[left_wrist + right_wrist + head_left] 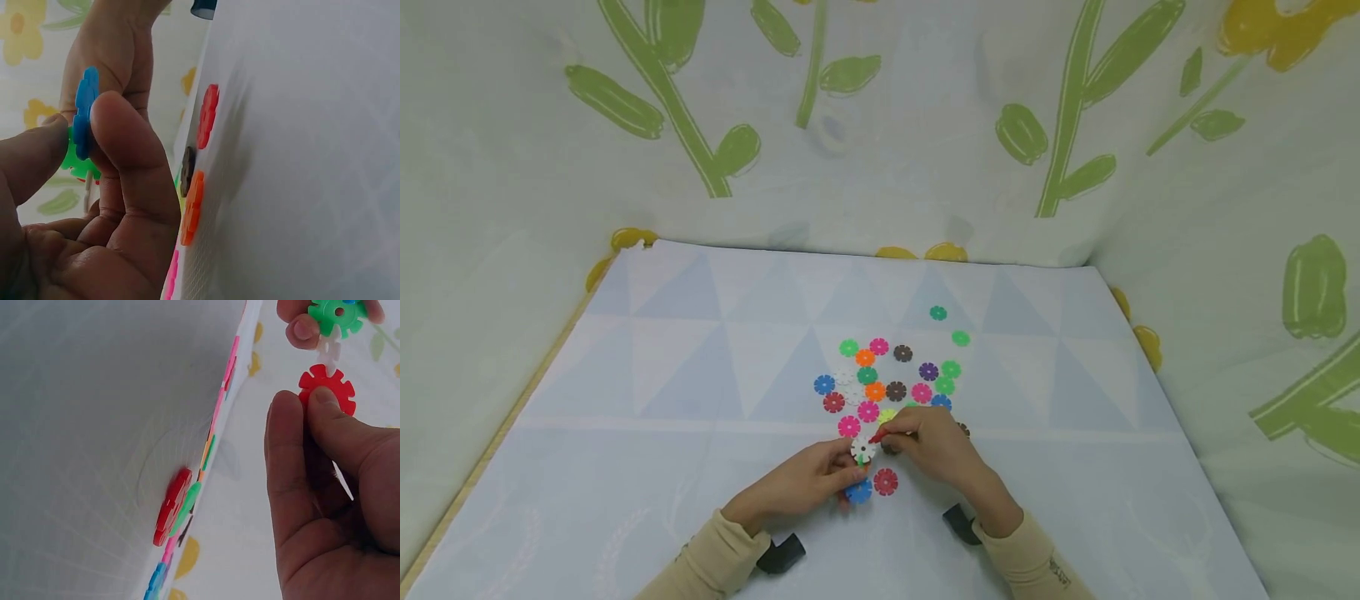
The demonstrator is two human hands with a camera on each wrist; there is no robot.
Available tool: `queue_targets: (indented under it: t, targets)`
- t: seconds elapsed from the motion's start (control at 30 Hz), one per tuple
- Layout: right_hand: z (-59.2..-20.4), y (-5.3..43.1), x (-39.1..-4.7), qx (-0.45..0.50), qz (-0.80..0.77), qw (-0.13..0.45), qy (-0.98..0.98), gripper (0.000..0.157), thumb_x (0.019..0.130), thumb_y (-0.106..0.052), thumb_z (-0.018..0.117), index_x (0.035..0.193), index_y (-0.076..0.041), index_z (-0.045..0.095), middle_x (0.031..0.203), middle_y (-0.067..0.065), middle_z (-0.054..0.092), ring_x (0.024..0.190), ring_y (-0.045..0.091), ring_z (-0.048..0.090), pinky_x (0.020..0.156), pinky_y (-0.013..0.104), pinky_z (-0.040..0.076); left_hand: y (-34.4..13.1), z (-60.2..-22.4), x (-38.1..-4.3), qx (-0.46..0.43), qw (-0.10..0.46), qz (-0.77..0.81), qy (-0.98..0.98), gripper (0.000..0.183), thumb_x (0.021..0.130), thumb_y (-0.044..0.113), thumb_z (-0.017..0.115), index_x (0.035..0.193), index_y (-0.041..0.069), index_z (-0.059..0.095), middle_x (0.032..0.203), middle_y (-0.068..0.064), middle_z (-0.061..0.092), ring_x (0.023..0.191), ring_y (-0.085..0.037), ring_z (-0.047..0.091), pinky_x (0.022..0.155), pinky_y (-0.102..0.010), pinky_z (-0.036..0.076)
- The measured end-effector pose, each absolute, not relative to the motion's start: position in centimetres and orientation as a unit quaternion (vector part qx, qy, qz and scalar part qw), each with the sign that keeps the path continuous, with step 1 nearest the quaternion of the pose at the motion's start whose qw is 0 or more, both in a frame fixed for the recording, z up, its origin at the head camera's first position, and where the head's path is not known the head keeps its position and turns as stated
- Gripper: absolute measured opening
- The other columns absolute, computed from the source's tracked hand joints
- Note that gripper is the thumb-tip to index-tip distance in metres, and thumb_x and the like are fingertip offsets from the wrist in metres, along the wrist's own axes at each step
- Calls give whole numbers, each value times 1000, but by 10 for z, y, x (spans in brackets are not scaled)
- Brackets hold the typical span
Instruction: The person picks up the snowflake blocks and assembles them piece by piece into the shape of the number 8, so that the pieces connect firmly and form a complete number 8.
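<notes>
My left hand (pixel 808 479) pinches a blue notched disc (pixel 86 112) between thumb and finger. Joined to that disc is a green notched disc (pixel 337 314), and a white notched disc (pixel 329 351) stands on edge from the green one. A red notched disc (pixel 327 387) is pinched by thumb and forefinger of my right hand (pixel 934 442). Its rim meets the white disc's edge; whether the slots interlock I cannot tell. Both hands are just above the table, close together. On the table beside them lies another red disc (pixel 886 482).
Many loose notched discs in several colours lie flat beyond the hands, among them a blue disc (pixel 824 384), a purple disc (pixel 928 372) and a teal disc (pixel 937 313). They rest on a pale patterned tabletop (pixel 662 467). Floral cloth (pixel 880 167) hangs around its far sides.
</notes>
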State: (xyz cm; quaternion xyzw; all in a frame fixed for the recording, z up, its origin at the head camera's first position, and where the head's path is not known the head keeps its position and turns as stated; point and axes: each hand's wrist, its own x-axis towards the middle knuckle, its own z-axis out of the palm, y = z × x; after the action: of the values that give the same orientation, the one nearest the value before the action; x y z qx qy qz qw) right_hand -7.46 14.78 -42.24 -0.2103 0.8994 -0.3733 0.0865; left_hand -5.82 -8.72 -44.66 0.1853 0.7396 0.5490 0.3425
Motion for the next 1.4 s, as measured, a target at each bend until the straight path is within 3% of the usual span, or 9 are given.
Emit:
queue_targets:
  t: [0.27, 0.67, 0.9, 1.1, 1.4]
  targets:
    - [-426, 147, -74, -251, -352, 71, 899, 17, 86, -7, 80, 103, -10, 81, 91, 0, 78, 82, 10, 69, 72, 17, 56, -88, -448, -56, 198, 338, 531, 751, 21, 104, 27, 60, 113, 8, 59, 86, 1, 67, 72, -12, 64, 70, -23, 51]
    - [-427, 145, -72, -220, -363, 72, 902, 16, 86, -6, 79, 101, -11, 82, 92, -1, 79, 85, 12, 72, 74, 16, 56, -87, -453, -59, 188, 339, 554, 737, 23, 102, 27, 63, 110, 6, 61, 86, -1, 69, 72, -16, 68, 72, -26, 53]
    - [-426, 142, -71, -229, -344, 68, 908, 19, 86, -9, 80, 105, -11, 81, 95, 0, 79, 86, 14, 72, 75, 16, 56, -89, -454, -61, 175, 328, 574, 730, 27, 107, 29, 52, 111, 3, 59, 86, -5, 64, 73, -19, 67, 75, -27, 53]
    - [-425, 140, -72, -239, -338, 72, 908, 18, 87, -13, 81, 105, -11, 81, 95, 0, 79, 87, 14, 73, 75, 16, 56, -90, -456, -60, 169, 325, 589, 720, 23, 108, 23, 52, 119, 3, 53, 86, -5, 63, 72, -20, 67, 74, -26, 56]
    - [-414, 164, -77, -124, -338, 96, 928, 24, 89, -22, 81, 111, -16, 79, 98, -5, 77, 90, 11, 69, 76, 25, 59, -86, -454, -60, 164, 328, 592, 718, 20, 107, 20, 53, 114, 2, 54, 83, -4, 64, 70, -19, 67, 72, -26, 57]
